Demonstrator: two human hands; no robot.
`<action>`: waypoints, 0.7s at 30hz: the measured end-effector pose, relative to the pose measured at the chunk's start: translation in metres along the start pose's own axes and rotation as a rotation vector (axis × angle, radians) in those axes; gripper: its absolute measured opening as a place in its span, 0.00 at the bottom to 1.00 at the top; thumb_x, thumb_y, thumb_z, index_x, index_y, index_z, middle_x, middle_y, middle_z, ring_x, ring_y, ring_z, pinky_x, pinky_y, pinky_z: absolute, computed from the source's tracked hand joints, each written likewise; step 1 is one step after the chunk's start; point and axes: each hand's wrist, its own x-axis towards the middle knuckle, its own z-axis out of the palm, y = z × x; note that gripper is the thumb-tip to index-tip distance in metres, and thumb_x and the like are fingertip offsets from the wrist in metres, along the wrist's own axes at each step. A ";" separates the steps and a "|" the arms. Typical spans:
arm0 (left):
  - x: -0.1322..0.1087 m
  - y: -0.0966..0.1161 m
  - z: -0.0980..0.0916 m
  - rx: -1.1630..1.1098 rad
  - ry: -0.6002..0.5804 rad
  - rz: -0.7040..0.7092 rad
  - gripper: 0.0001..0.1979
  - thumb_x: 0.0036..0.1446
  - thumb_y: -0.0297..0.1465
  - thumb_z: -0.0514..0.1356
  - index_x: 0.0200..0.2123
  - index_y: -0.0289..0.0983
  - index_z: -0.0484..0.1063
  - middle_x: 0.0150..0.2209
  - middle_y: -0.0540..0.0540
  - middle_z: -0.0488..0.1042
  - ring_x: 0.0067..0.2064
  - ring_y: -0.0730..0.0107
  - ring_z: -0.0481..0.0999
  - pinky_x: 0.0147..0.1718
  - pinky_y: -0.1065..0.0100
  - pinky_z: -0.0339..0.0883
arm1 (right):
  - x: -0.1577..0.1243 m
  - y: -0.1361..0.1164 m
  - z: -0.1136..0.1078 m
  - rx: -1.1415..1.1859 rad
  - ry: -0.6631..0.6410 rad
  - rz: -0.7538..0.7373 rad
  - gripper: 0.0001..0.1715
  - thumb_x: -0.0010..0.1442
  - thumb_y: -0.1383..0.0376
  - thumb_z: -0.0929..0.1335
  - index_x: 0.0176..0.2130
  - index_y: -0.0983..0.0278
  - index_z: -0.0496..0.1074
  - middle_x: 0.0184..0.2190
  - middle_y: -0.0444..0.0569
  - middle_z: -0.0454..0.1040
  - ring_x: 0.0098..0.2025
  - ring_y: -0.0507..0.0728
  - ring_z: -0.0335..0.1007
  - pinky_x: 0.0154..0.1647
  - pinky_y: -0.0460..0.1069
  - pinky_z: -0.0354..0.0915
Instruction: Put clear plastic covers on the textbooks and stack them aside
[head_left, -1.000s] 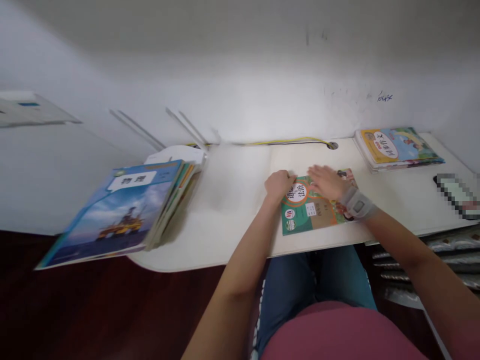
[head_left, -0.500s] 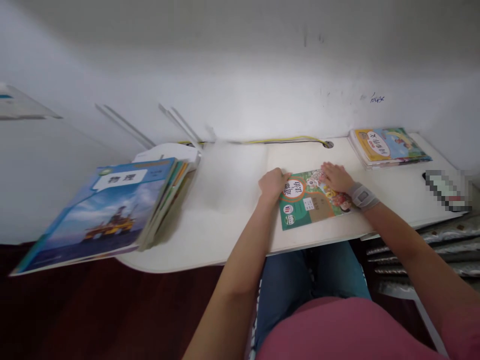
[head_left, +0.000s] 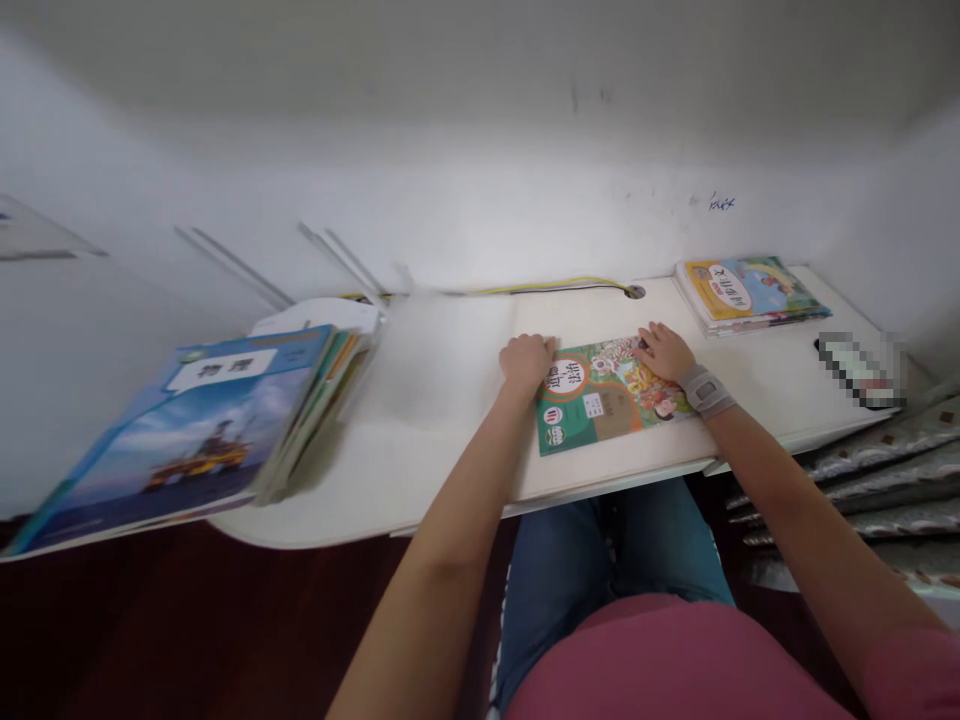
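A thin textbook (head_left: 600,400) with a green and brown cover and a colourful picture lies flat on the white desk (head_left: 442,450) in front of me. My left hand (head_left: 527,362) is at its upper left edge, fingers curled and thumb against the book. Over the upper right part of the cover rests my right hand (head_left: 666,352), fingers stretched out and lying flat. A grey band (head_left: 709,390) circles the right wrist. The cover's upper right corner is hidden under that hand.
To the left stands a stack of books topped by a blue physics textbook (head_left: 202,430), overhanging the desk edge. Another book stack (head_left: 750,295) lies at the back right. Near the right end is a blurred-out phone-like object (head_left: 859,370). A yellow cable (head_left: 555,285) runs along the wall.
The view has turned slightly right, so everything sits further left. My right hand has slid a little toward the book's right side, uncovering more of the picture. The book itself stays put.
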 end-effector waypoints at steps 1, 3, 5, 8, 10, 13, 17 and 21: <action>0.004 0.000 -0.002 -0.031 -0.008 -0.018 0.15 0.57 0.39 0.54 0.32 0.33 0.74 0.44 0.30 0.74 0.54 0.44 0.67 0.49 0.54 0.58 | 0.000 0.000 -0.001 0.002 -0.001 0.005 0.34 0.65 0.50 0.57 0.60 0.70 0.62 0.61 0.64 0.60 0.63 0.66 0.54 0.61 0.57 0.52; 0.007 0.001 -0.008 -0.130 -0.024 -0.061 0.14 0.56 0.39 0.56 0.29 0.34 0.72 0.39 0.32 0.76 0.50 0.46 0.71 0.46 0.57 0.62 | -0.001 -0.001 -0.003 0.008 0.000 0.011 0.33 0.65 0.50 0.57 0.60 0.68 0.62 0.61 0.62 0.60 0.62 0.65 0.55 0.60 0.57 0.53; 0.003 0.001 -0.013 -0.261 -0.041 -0.111 0.15 0.57 0.41 0.56 0.30 0.35 0.71 0.35 0.36 0.76 0.45 0.52 0.74 0.41 0.61 0.65 | -0.001 -0.002 -0.005 0.012 0.003 0.016 0.32 0.65 0.50 0.57 0.60 0.67 0.63 0.61 0.61 0.61 0.62 0.65 0.56 0.60 0.57 0.53; -0.018 -0.006 -0.020 -0.486 -0.110 -0.197 0.16 0.58 0.43 0.56 0.36 0.35 0.69 0.31 0.42 0.76 0.36 0.63 0.76 0.31 0.67 0.67 | -0.002 -0.003 -0.005 0.018 -0.006 0.025 0.32 0.64 0.50 0.58 0.59 0.67 0.63 0.61 0.61 0.60 0.62 0.65 0.55 0.60 0.56 0.52; -0.039 -0.014 -0.023 -0.615 -0.193 -0.244 0.16 0.58 0.43 0.56 0.37 0.35 0.68 0.28 0.43 0.75 0.30 0.67 0.75 0.27 0.70 0.67 | -0.002 -0.003 -0.004 0.030 -0.016 0.030 0.33 0.64 0.50 0.58 0.60 0.67 0.62 0.62 0.62 0.60 0.63 0.65 0.55 0.61 0.56 0.51; -0.075 -0.023 -0.028 -0.762 -0.341 -0.283 0.14 0.55 0.40 0.60 0.35 0.35 0.68 0.26 0.44 0.75 0.26 0.70 0.74 0.23 0.72 0.66 | -0.001 -0.003 -0.003 0.070 -0.025 0.029 0.34 0.64 0.50 0.59 0.60 0.68 0.62 0.62 0.62 0.59 0.63 0.65 0.54 0.62 0.57 0.51; -0.113 -0.022 -0.029 -1.047 -0.436 -0.315 0.14 0.46 0.34 0.66 0.35 0.38 0.66 0.25 0.50 0.74 0.22 0.74 0.72 0.18 0.75 0.63 | 0.002 -0.001 -0.003 0.212 -0.007 0.032 0.32 0.62 0.53 0.61 0.59 0.69 0.64 0.62 0.63 0.60 0.63 0.66 0.54 0.62 0.60 0.51; -0.131 -0.017 -0.038 -1.204 -0.277 -0.291 0.12 0.44 0.30 0.65 0.34 0.39 0.67 0.27 0.52 0.75 0.26 0.73 0.75 0.23 0.74 0.69 | 0.002 0.009 -0.005 0.304 0.026 0.056 0.25 0.65 0.62 0.58 0.58 0.67 0.65 0.58 0.57 0.67 0.59 0.59 0.61 0.60 0.55 0.57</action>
